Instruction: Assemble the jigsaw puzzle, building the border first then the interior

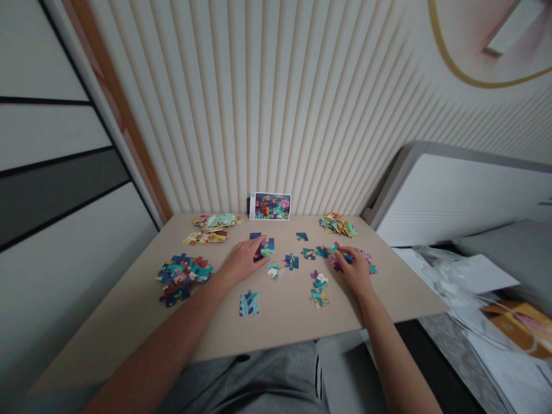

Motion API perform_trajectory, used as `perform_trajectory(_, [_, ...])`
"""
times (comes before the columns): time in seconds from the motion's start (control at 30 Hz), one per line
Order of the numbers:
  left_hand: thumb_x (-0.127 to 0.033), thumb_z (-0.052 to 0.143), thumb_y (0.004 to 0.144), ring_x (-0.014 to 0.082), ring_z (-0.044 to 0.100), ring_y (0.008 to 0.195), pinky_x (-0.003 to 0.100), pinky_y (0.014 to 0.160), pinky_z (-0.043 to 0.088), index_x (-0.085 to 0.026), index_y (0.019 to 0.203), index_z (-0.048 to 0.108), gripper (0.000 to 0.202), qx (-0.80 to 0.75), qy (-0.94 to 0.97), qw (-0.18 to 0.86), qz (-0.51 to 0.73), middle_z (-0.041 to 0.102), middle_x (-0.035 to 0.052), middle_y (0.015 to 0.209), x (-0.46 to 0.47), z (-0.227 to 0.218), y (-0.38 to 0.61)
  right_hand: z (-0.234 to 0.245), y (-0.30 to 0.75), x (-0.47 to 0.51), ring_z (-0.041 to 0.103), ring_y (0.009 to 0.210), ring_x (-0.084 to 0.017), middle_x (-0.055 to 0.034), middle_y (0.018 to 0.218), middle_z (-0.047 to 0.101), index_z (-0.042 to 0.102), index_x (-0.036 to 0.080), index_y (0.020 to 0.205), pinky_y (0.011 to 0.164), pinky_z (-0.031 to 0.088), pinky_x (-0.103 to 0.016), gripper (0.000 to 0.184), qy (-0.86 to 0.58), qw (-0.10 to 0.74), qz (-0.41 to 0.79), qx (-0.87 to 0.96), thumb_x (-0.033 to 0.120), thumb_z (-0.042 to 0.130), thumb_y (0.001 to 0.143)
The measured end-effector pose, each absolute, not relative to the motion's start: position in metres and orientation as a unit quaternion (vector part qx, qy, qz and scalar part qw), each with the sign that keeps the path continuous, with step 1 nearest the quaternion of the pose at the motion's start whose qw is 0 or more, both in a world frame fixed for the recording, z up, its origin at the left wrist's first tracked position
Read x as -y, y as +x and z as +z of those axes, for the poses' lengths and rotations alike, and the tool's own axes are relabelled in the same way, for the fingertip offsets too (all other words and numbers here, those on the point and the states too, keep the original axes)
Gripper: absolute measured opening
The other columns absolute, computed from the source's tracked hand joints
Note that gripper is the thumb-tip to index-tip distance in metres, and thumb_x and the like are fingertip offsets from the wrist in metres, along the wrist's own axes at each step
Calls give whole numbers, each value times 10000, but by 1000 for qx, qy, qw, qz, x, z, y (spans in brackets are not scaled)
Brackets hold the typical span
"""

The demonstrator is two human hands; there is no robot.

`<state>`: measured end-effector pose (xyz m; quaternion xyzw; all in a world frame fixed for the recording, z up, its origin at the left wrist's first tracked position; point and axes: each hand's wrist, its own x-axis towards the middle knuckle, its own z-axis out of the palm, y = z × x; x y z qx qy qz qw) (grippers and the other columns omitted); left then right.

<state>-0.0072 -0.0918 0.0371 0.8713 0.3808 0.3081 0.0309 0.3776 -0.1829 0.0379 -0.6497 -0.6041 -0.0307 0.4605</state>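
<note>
My left hand lies at the middle of the table, thumb and fingers around a small group of dark blue and green puzzle pieces that it partly covers. My right hand is bent over a cluster of purple and teal puzzle pieces at the right, its fingertips closed on a blue puzzle piece. Between the hands lie loose pieces, among them a blue and orange piece and a pale piece. Nearer me are a teal spotted piece and a yellow-green piece.
A picture card of the puzzle stands against the ribbed wall. A heap of blue and red pieces lies at the left. Stacked pieces sit at the back left, with another stack at the back right. Beyond the table's right edge is a bed.
</note>
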Motion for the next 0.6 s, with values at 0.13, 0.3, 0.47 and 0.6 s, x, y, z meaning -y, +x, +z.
perform_trajectory(0.13, [-426, 695, 889, 299, 630, 1172, 440, 1031, 476, -235, 1460, 436, 655, -416, 852, 27, 318, 654, 117, 1297, 91, 40, -7, 36, 369, 183, 637, 1040, -305, -149, 1100, 712, 745, 196, 1085, 949, 485, -462, 420, -636, 444, 3, 631, 554, 616, 908])
perform_trajectory(0.3, [-406, 683, 895, 305, 606, 1197, 455, 1062, 456, -220, 1466, 426, 653, -492, 770, 25, 406, 641, 126, 1300, 83, 48, -18, 34, 370, 182, 644, 1025, -282, -122, 1095, 708, 747, 199, 1079, 935, 480, -429, 401, -642, 439, 25, 629, 539, 621, 908])
perform_trajectory(0.47, [-414, 677, 897, 284, 630, 1145, 428, 1036, 485, -223, 1448, 438, 631, -509, 738, 40, 442, 646, 109, 1263, 73, 49, -35, 31, 373, 181, 654, 1012, -280, -113, 1079, 716, 751, 212, 1033, 920, 488, -427, 365, -640, 435, 33, 632, 528, 622, 903])
perform_trajectory(0.6, [-426, 673, 899, 277, 633, 1144, 424, 1033, 489, -221, 1454, 431, 639, -497, 747, 54, 439, 644, 109, 1264, 72, 45, -35, 30, 373, 180, 658, 1020, -275, -105, 1077, 723, 746, 218, 995, 934, 488, -425, 326, -629, 439, 36, 640, 510, 636, 898])
